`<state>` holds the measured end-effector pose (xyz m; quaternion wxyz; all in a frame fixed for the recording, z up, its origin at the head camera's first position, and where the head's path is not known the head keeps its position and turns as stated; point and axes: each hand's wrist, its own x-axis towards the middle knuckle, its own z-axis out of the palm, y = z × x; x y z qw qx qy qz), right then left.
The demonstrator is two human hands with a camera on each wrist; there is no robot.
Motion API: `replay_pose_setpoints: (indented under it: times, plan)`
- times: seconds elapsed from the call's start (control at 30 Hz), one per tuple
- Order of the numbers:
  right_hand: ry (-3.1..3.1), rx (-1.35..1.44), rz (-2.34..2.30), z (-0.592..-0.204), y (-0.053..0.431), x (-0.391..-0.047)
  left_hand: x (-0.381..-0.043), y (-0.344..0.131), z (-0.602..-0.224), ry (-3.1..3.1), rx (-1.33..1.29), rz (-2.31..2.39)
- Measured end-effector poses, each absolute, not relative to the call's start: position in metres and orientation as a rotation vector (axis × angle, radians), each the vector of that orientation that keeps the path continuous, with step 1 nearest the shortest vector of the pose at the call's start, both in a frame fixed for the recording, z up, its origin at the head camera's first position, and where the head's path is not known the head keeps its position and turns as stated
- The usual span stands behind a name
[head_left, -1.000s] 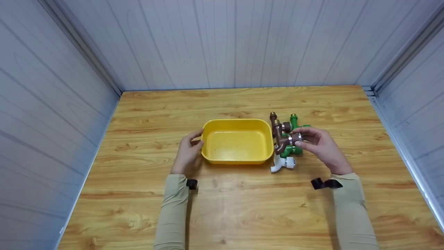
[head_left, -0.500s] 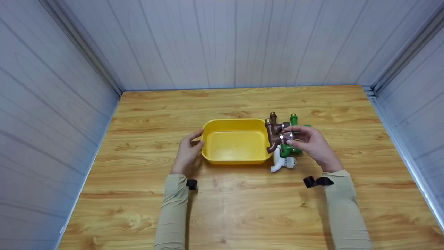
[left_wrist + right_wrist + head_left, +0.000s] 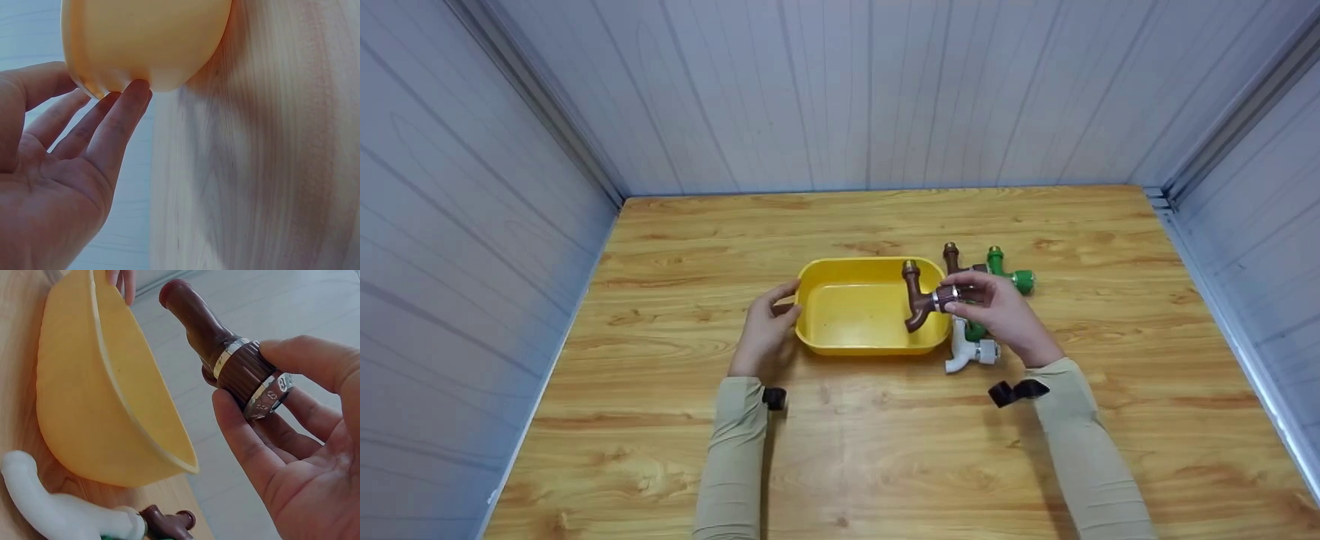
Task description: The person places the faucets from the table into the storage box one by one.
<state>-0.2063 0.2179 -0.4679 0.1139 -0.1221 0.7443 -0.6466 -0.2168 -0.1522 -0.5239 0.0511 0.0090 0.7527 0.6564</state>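
Note:
In the head view, my right hand pinches a brown faucet by its ribbed handle, thumb on one side and fingers on the other. The faucet hangs over the right end of a yellow basin, its brass-coloured threaded end pointing away. My left hand holds the basin's left end; in the left wrist view its thumb meets the rim and the fingers touch the outer wall. A white faucet, green faucets and another brown faucet lie just right of the basin, partly hidden by my right hand.
The wooden tabletop spreads around the basin. Pale panelled walls enclose it at the back and both sides. Dark wrist mounts sit on both sleeves.
My right hand has carried the brown faucet left, from above the other faucets to over the basin. The left hand and the basin have stayed put.

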Motion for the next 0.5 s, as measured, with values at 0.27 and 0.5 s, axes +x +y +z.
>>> replay_pose_setpoints:
  times: [0.27,0.5]
  plan:
    - [2.194,-0.374,-1.885,-0.470,0.203,-0.209,-0.215,-0.152,-0.523,2.303,0.022,2.008]
    - [2.170,-0.354,-1.889,-0.471,0.195,-0.211,-0.216,-0.153,-0.523,2.324,0.027,1.998]
